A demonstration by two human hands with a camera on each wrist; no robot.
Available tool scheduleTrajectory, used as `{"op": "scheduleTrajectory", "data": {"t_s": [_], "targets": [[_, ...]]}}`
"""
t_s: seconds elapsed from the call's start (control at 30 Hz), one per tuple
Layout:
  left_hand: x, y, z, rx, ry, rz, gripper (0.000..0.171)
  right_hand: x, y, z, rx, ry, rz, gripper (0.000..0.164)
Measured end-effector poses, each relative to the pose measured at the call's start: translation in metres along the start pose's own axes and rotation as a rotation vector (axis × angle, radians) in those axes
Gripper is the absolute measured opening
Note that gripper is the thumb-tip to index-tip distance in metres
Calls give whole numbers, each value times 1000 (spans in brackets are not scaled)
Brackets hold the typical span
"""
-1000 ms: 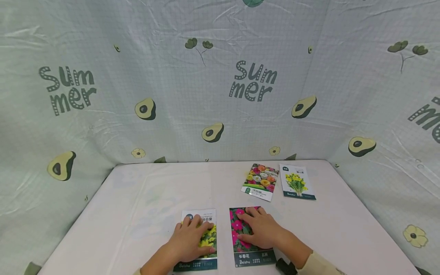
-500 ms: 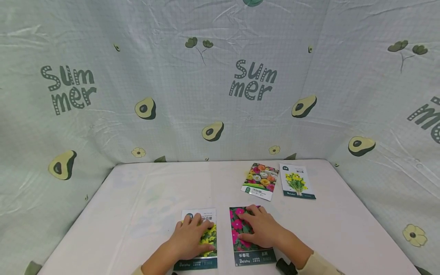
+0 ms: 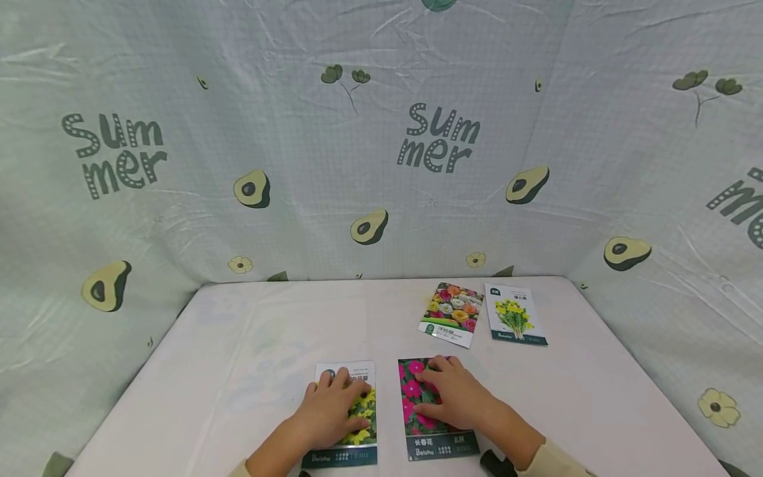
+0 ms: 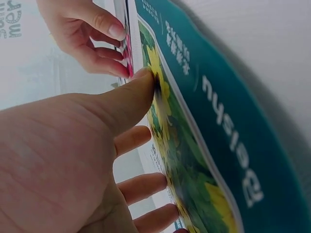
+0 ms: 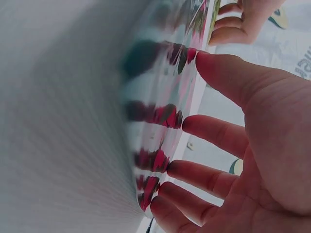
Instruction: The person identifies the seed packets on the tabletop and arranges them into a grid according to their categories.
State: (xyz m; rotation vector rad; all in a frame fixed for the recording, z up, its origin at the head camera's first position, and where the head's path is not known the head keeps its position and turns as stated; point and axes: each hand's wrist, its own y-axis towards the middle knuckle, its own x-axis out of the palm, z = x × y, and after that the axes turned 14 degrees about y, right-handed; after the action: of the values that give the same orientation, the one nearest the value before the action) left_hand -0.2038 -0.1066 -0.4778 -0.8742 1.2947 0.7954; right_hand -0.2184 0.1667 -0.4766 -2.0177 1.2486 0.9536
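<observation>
My left hand (image 3: 326, 412) rests on a seed packet with yellow flowers (image 3: 365, 424) near the table's front edge. In the left wrist view, the thumb and fingertips touch the face of this packet (image 4: 218, 111), fingers spread. Beside it, my right hand (image 3: 457, 396) rests on a seed packet with pink flowers (image 3: 411, 391). The right wrist view shows its spread fingertips touching the shiny face of that packet (image 5: 163, 114). Both packets lie flat, a narrow gap between them. The hands cover part of each picture.
Farther back on the right lie a packet with multicoloured flowers (image 3: 456, 311) and a white packet with a yellow bunch (image 3: 515, 317). A pale cloth covers the table (image 3: 250, 344). Behind and at the sides hangs a printed curtain (image 3: 298, 152). A black object (image 3: 497, 464) sits by the right wrist.
The left thumb has shifted slightly up the yellow-flower packet. Otherwise both hands and all the packets stay where they were.
</observation>
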Motion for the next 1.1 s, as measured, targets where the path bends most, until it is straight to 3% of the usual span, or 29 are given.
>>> {"op": "scheduleTrajectory", "data": {"t_s": [1.1], "targets": [[-7, 0, 8, -16, 47, 34, 60, -11, -7, 10, -63, 23, -18, 59]]}}
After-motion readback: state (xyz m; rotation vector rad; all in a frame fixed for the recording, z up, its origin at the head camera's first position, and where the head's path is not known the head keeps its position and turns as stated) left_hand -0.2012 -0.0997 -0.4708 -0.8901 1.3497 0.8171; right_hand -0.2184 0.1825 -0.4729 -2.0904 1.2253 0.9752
